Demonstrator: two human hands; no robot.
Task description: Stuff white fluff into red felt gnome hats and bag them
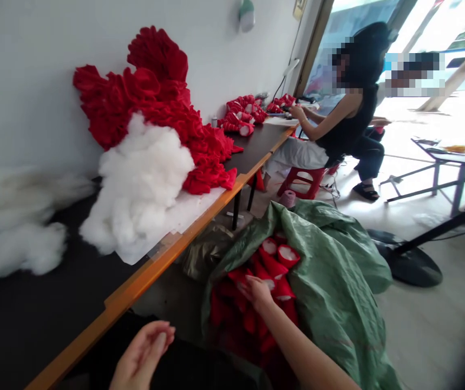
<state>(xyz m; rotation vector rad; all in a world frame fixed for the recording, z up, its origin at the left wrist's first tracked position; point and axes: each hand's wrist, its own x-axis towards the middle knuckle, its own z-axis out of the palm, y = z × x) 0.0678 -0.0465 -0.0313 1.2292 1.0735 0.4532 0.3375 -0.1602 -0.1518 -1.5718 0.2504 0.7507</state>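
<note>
My right hand [257, 292] reaches into a large green sack [338, 276] and touches the red stuffed pieces [273, 262] inside, which show white filling at their open ends. Its fingers are partly hidden, and I cannot tell whether they grip a piece. Low in the view, near the table's front edge, my left hand [146, 349] is raised with nothing in it, its fingers curved and the thumb apart from them. On the dark table [25, 330] a heap of white stuffing [138, 184] lies against a tall pile of red fabric pieces [155, 103].
More white stuffing [21, 244] lies at the left. Farther along the table, a seated person [346, 119] handles something near red-and-white pieces [244, 111]. A second person sits behind. A red stool [303, 181], a black round stand base [411, 262] and a folding table [459, 157] are at right.
</note>
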